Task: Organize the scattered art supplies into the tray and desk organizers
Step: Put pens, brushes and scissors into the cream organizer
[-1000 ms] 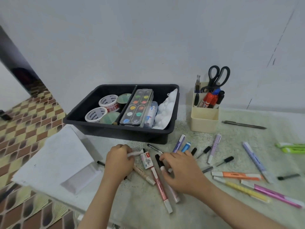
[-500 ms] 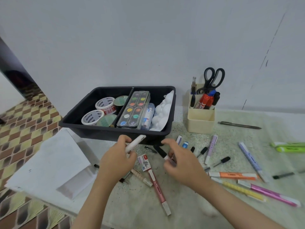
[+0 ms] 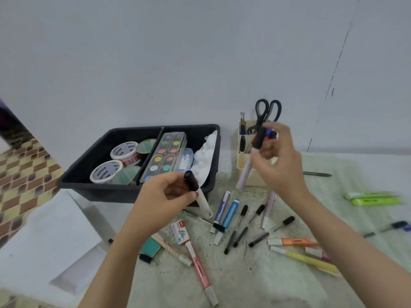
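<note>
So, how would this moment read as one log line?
left hand: grips white marker | right hand: holds lilac pen by beige organizer | loose pens on table

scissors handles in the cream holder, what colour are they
Black; the head view shows the scissors standing in the holder.

Black tray (image 3: 133,194), divided: tape rolls (image 3: 106,171) left; paint palette (image 3: 164,156) and foam balls (image 3: 203,161) right. Cream organizer (image 3: 241,160) beside it, holding scissors (image 3: 268,110) and brushes (image 3: 242,123) upright. White marker (image 3: 203,201), black-capped, gripped by left hand (image 3: 160,203); pale marker (image 3: 245,172) gripped by right hand (image 3: 280,161), before the organizer. Pens (image 3: 229,211) and highlighters (image 3: 293,242) lie flat, scattered in front.
</note>
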A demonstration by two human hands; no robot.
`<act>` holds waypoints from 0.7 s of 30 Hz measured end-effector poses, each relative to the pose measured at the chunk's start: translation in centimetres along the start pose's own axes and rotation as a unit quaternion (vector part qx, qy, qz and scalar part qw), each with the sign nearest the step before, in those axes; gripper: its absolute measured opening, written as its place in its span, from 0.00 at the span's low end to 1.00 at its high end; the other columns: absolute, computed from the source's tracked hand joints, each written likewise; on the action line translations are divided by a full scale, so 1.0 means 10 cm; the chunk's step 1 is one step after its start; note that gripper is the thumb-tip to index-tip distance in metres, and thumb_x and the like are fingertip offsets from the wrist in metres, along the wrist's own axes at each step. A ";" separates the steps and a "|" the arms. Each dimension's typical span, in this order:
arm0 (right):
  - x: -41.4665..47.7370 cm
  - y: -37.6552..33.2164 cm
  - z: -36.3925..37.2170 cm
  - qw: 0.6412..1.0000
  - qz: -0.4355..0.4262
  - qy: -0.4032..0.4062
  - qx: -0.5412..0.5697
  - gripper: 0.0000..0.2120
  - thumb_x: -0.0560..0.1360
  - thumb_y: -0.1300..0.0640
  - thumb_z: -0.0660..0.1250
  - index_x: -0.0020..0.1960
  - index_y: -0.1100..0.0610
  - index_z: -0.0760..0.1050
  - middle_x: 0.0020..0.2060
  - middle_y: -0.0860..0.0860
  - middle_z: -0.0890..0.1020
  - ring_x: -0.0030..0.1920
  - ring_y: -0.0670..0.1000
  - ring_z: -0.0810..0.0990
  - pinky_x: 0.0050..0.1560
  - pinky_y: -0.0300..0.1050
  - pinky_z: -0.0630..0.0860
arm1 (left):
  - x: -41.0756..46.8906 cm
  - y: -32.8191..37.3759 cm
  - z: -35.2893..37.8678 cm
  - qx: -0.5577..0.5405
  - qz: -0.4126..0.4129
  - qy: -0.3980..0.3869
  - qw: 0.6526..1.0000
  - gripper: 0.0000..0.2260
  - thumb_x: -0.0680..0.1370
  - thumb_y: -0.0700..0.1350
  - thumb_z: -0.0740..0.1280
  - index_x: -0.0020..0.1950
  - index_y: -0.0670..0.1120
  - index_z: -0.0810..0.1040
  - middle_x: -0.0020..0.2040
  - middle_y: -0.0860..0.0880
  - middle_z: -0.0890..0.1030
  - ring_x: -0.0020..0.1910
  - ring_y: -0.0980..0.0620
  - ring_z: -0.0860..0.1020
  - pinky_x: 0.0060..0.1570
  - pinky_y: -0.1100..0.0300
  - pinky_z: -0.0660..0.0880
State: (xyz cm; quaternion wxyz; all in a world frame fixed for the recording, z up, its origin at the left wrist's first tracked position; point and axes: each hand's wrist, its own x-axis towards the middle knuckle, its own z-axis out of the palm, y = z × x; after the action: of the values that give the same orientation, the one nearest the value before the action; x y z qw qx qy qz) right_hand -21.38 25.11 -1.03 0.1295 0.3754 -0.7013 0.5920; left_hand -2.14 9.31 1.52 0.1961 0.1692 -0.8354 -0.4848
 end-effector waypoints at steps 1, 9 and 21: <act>0.12 0.00 -0.03 1.000 -0.010 0.027 -0.005 0.23 0.73 0.60 0.68 0.60 0.40 0.64 0.34 0.45 0.79 0.34 0.42 0.78 0.36 0.30 0.74 | 0.05 0.03 0.04 -0.007 0.008 0.007 1.000 0.11 0.71 0.35 0.72 0.49 0.50 0.82 0.43 0.54 0.84 0.44 0.57 0.82 0.46 0.67 0.77; 0.73 0.19 -0.01 0.975 -0.071 0.105 -0.180 0.17 0.73 0.59 0.66 0.60 0.55 0.67 0.39 0.43 0.80 0.39 0.49 0.79 0.49 0.45 0.63 | 0.51 0.28 0.26 -0.049 0.131 0.100 0.985 0.21 0.74 0.36 0.70 0.60 0.56 0.72 0.39 0.51 0.83 0.41 0.55 0.82 0.44 0.65 0.78; 0.59 0.64 0.04 0.922 -0.102 -0.054 -0.369 0.09 0.74 0.54 0.66 0.53 0.52 0.81 0.47 0.47 0.83 0.54 0.54 0.76 0.56 0.50 0.58 | 1.40 0.22 0.51 -0.049 0.175 0.167 0.969 0.19 0.75 0.35 0.67 0.58 0.56 0.71 0.46 0.51 0.79 0.40 0.57 0.82 0.42 0.66 0.78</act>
State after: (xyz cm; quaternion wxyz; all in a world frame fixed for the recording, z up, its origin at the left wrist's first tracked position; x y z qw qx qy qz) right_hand -29.62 22.67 -2.14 0.2802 0.4017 -0.8342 0.2535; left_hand -16.99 7.56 3.40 0.4228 0.0892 -0.7828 -0.4479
